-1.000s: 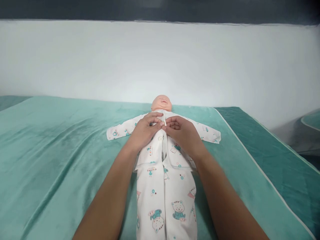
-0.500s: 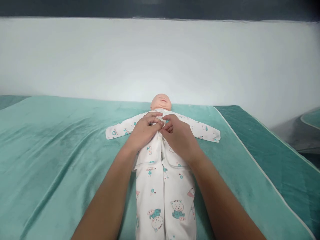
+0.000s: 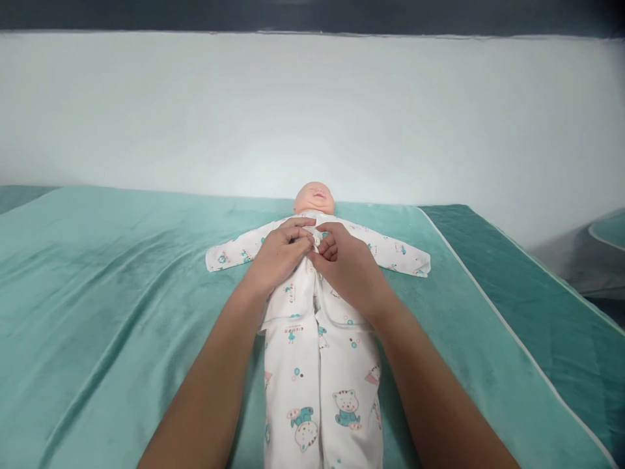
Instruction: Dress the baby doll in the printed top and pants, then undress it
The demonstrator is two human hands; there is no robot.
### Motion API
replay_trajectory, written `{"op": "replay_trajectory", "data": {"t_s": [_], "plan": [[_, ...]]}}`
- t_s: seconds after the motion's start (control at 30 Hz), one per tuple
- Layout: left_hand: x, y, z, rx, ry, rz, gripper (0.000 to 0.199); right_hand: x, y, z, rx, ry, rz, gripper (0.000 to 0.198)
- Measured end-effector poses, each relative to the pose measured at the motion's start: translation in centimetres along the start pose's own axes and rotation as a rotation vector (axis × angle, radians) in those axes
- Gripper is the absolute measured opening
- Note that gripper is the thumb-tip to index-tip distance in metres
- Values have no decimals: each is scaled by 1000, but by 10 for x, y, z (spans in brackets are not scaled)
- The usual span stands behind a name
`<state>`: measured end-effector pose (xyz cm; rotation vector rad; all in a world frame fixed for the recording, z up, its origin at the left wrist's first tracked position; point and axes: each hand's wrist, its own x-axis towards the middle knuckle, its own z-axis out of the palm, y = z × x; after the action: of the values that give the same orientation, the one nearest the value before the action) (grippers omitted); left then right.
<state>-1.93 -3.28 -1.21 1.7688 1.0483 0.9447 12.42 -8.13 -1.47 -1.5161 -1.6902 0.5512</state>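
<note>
Both hands have drawn closer since a second ago, the right hand (image 3: pixel 347 268) sliding in toward the left hand (image 3: pixel 280 256) until their fingertips meet at the doll's chest.

Head view: the doll (image 3: pixel 315 197) lies on its back in the middle of the bed (image 3: pixel 122 286), head away from the camera, arms spread wide to either side. It wears a white suit (image 3: pixel 322 371) printed with teal bears and dots. The left hand rests on the chest, fingers curled and pinched together on the edge of the suit's front opening just below the neck. The right hand sits just beside it, thumb and forefinger nipped on the opposite edge of the same opening; the two hands touch at the fingertips. Whether a snap sits between them I cannot tell, it is hidden by the fingers. Both forearms run up from the bottom of the frame, flanking the suit's legs. A teal sheet covers the bed, with a pale piped edge (image 3: pixel 493 306) running down the right side. Behind the head stands a white wall (image 3: pixel 312 111).
</note>
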Motion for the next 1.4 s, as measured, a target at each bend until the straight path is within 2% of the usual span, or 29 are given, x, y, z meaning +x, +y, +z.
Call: {"op": "replay_trajectory", "data": {"t_s": [0.3, 0.4, 0.6, 0.8, 0.93, 1.03, 1.23, 1.4], "plan": [[-1, 3, -2, -101, -26, -82, 17, -3, -4, 0, -53, -29, -18, 39], [-2, 3, -4, -90, -45, -67, 18, -5, -8, 1, -94, -29, -4, 38], [-4, 1, -5, 51, -48, 22, 12, -16, -23, 0, -353, 25, 104, 16], [-5, -1, -5, 56, -14, 59, 14, -27, -29, -13, -580, -130, 91, 20], [-7, 2, -9, 58, -43, 52, 17, -29, -32, -10, -672, -166, 80, 14], [-9, 5, -10, 70, -61, 66, 20, -30, -37, -7, -715, -219, 73, 14], [-12, 8, -9, 218, -30, 199, 25, -31, -38, -9, -718, -256, 82, 12], [-15, 14, -20, 234, -191, 118, 27, -30, -38, -5, -727, -229, 90, 10]]}}
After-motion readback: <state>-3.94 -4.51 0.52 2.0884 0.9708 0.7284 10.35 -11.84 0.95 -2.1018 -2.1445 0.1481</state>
